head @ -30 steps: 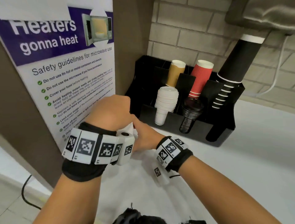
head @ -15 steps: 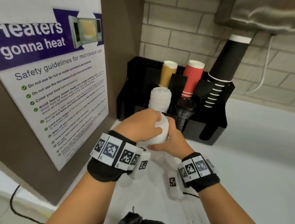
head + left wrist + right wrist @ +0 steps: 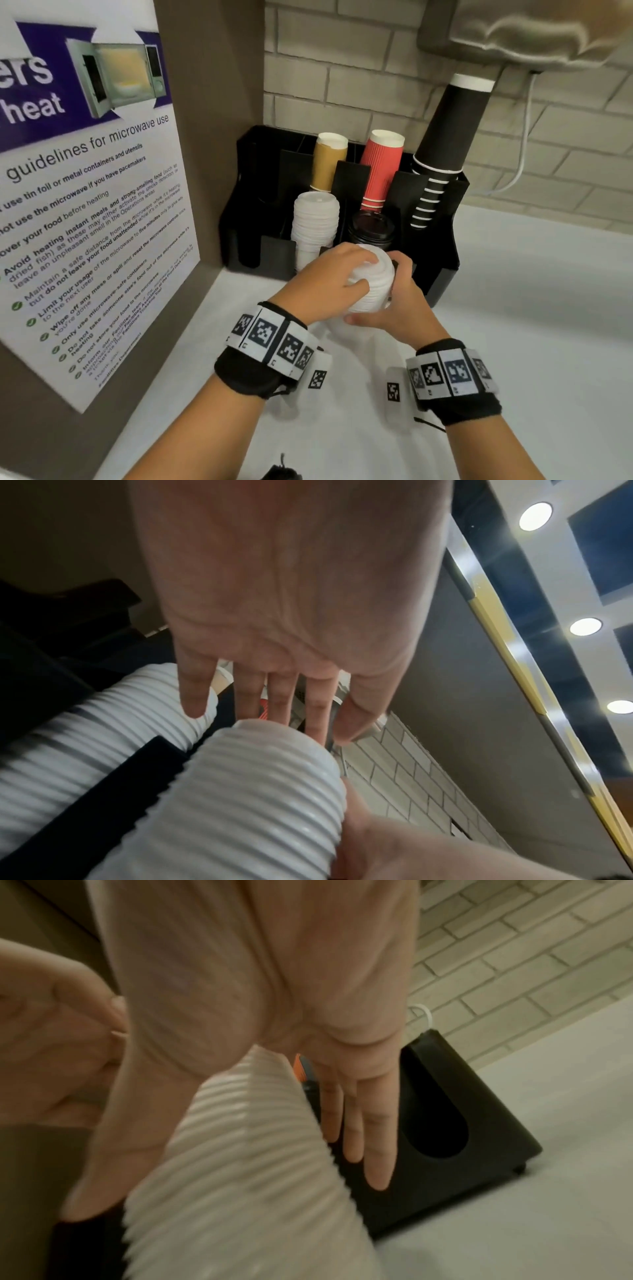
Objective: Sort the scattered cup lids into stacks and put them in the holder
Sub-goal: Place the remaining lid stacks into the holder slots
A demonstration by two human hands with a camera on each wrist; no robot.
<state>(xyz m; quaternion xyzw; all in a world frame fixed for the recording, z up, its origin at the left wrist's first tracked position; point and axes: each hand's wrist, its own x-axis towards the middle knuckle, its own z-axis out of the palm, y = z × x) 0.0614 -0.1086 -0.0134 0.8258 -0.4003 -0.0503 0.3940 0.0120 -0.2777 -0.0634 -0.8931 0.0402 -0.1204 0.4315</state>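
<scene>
A tall stack of white cup lids (image 3: 372, 289) is held tilted just in front of the black holder (image 3: 443, 274). My left hand (image 3: 337, 274) lies over its top end, fingers across the top lid and thumb on the side. My right hand (image 3: 406, 303) grips the stack lower down, thumb near its base and fingers on the far side (image 3: 356, 1123). The ribbed stack fills both wrist views (image 3: 253, 799) (image 3: 240, 1177). In the holder's front row stand another white lid stack (image 3: 315, 222) and a black lid stack (image 3: 371, 229).
Brown (image 3: 329, 164), red (image 3: 383, 168) and black (image 3: 445, 137) paper cup stacks fill the holder's back row. A microwave poster (image 3: 85, 205) covers the panel on the left. The brick wall (image 3: 342, 85) is behind, and white counter (image 3: 531, 325) stretches to the right.
Both hands have carried the white lid stack from low at the left up and forward to the holder's front. The view has moved closer to the holder.
</scene>
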